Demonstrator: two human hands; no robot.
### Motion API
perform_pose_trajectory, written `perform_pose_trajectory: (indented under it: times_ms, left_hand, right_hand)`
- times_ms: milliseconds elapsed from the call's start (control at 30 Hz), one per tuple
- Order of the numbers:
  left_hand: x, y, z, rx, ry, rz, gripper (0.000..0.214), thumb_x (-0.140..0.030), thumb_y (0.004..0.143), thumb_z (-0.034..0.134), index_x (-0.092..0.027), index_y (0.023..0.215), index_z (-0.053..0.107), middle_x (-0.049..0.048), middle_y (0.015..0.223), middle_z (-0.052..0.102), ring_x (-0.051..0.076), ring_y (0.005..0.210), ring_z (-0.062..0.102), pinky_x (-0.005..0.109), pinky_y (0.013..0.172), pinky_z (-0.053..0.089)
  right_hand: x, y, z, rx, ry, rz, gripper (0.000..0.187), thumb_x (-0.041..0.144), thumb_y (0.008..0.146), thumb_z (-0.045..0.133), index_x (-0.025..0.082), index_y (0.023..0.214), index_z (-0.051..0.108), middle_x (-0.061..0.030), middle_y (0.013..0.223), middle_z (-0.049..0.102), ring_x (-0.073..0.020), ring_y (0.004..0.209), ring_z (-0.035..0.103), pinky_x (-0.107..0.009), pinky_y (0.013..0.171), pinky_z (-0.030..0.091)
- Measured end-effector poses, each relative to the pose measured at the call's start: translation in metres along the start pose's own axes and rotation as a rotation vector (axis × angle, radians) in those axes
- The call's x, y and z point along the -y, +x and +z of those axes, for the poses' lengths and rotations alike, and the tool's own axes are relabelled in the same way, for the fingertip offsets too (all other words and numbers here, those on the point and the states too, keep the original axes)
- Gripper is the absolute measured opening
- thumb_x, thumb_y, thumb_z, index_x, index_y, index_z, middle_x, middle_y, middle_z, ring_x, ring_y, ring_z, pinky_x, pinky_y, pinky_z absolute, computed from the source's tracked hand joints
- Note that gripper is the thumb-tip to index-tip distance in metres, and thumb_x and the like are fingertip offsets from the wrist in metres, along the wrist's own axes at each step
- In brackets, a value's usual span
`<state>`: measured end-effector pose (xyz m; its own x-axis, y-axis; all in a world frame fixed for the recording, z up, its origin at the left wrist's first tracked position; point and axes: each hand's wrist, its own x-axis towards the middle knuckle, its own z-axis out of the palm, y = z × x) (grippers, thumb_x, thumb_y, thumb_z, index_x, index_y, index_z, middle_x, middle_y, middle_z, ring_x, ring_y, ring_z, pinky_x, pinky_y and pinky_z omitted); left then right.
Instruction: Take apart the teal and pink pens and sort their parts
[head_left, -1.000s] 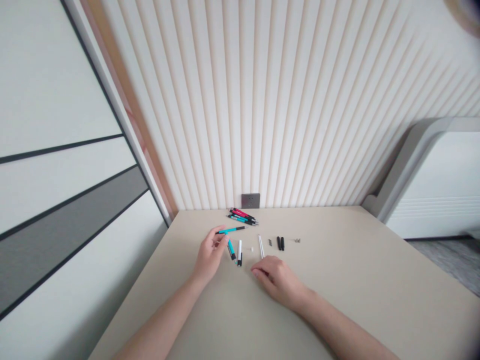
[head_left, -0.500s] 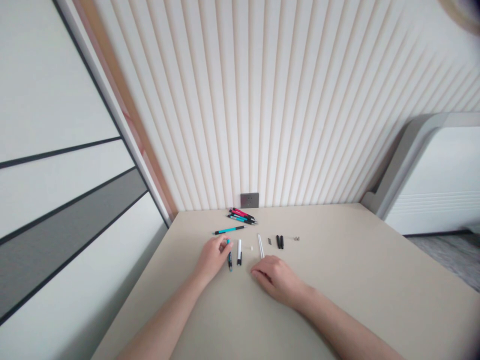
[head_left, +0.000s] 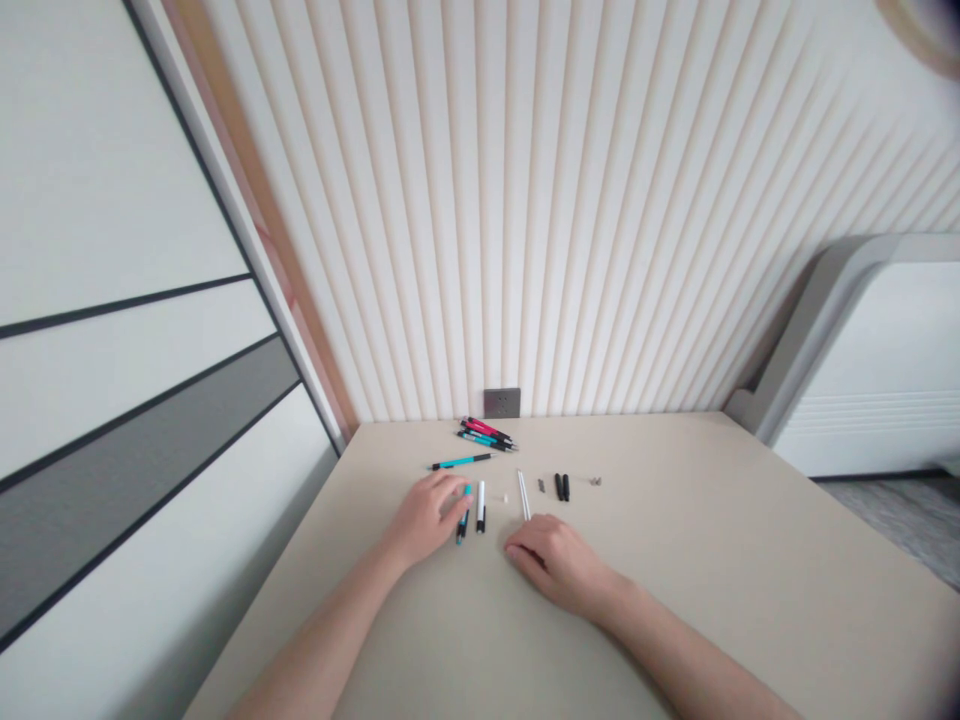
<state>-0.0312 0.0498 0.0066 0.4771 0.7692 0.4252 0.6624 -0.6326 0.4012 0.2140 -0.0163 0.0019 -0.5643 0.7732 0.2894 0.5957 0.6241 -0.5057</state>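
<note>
My left hand [head_left: 425,520] is at a blue pen barrel [head_left: 463,515] with a black clip, its thumb and index finger apart and touching the barrel's upper end. Just right of that barrel lies a white pen barrel [head_left: 481,505] with a black end. My right hand [head_left: 551,553] rests on the table, loosely curled, with nothing visible in it; its palm is hidden. Two thin white rods [head_left: 523,492] run to its knuckles. Between the white barrel and the rods sits a tiny pale piece [head_left: 505,498].
Several pens [head_left: 486,434], red and blue with black, lie in a pile near the wall socket [head_left: 502,403]. A single blue pen [head_left: 461,462] lies before them. Rightward are small dark pieces [head_left: 541,486], two black grips [head_left: 562,487] and small metal parts [head_left: 596,482] on the beige table [head_left: 675,560].
The blue barrel under my left hand has turned, its upper end swinging right towards the white barrel, and its clip now faces right. My right hand has stayed in place.
</note>
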Motion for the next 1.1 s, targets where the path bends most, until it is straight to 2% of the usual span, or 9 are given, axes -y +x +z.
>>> perform_pose_trajectory:
  times_ms: [100, 233, 333, 600, 900, 1000, 1100]
  left_hand:
    - [-0.001, -0.003, -0.017, 0.19, 0.08, 0.256, 0.019, -0.035, 0.089, 0.06, -0.026, 0.104, 0.068, 0.0042, 0.091, 0.065, 0.02, 0.091, 0.061, 0.033, 0.087, 0.046]
    - [0.0, -0.005, -0.027, 0.287, 0.101, 0.279, 0.04, -0.043, 0.078, 0.072, -0.027, 0.114, 0.065, 0.0049, 0.099, 0.064, 0.021, 0.093, 0.061, 0.032, 0.085, 0.047]
    - [0.002, -0.005, -0.025, 0.314, 0.125, 0.274, 0.043, -0.047, 0.077, 0.073, -0.026, 0.114, 0.066, 0.0054, 0.098, 0.064, 0.022, 0.092, 0.061, 0.033, 0.085, 0.047]
    - [0.006, -0.004, -0.013, 0.266, 0.127, 0.317, 0.021, -0.037, 0.09, 0.06, -0.027, 0.107, 0.068, 0.0035, 0.09, 0.065, 0.018, 0.086, 0.062, 0.029, 0.081, 0.046]
    - [0.011, -0.004, -0.011, 0.183, 0.237, 0.325, 0.024, -0.026, 0.097, 0.047, -0.024, 0.111, 0.067, 0.0042, 0.088, 0.068, 0.017, 0.083, 0.064, 0.03, 0.081, 0.047]
    - [0.014, -0.002, -0.014, 0.102, 0.31, 0.291, 0.025, -0.021, 0.097, 0.046, -0.022, 0.111, 0.066, 0.0051, 0.095, 0.068, 0.018, 0.088, 0.063, 0.033, 0.083, 0.047]
    - [0.013, -0.001, -0.022, -0.045, 0.333, 0.231, 0.024, -0.02, 0.096, 0.045, -0.021, 0.109, 0.065, 0.006, 0.096, 0.067, 0.019, 0.087, 0.062, 0.033, 0.081, 0.047]
  right_hand:
    - [0.0, 0.0, 0.001, 0.001, -0.019, -0.001, 0.031, 0.03, 0.099, 0.04, 0.019, 0.085, 0.066, -0.005, 0.078, 0.067, -0.0171, 0.076, 0.059, -0.028, 0.074, 0.041]
    - [0.0, 0.0, 0.002, 0.006, -0.039, 0.0, 0.03, 0.028, 0.099, 0.04, 0.02, 0.085, 0.065, -0.0045, 0.078, 0.067, -0.0169, 0.076, 0.059, -0.028, 0.074, 0.041]
    - [0.0, 0.0, 0.001, 0.004, -0.036, -0.004, 0.029, 0.028, 0.098, 0.041, 0.02, 0.085, 0.065, -0.0046, 0.078, 0.067, -0.0171, 0.077, 0.059, -0.028, 0.074, 0.041]
    - [0.0, 0.0, 0.0, 0.002, -0.035, -0.015, 0.028, 0.027, 0.098, 0.042, 0.019, 0.085, 0.065, -0.0044, 0.079, 0.066, -0.017, 0.076, 0.058, -0.028, 0.074, 0.041]
    - [0.002, 0.0, -0.002, 0.018, -0.071, -0.018, 0.026, 0.026, 0.098, 0.042, 0.02, 0.085, 0.065, -0.004, 0.08, 0.067, -0.0168, 0.077, 0.058, -0.027, 0.075, 0.041]
    - [0.003, -0.001, -0.003, 0.019, -0.067, -0.017, 0.027, 0.026, 0.098, 0.042, 0.02, 0.085, 0.065, -0.0041, 0.079, 0.066, -0.017, 0.077, 0.059, -0.027, 0.075, 0.041]
    - [0.002, -0.001, -0.002, 0.015, -0.064, -0.02, 0.028, 0.026, 0.098, 0.042, 0.02, 0.084, 0.065, -0.0043, 0.078, 0.066, -0.017, 0.076, 0.059, -0.027, 0.074, 0.041]
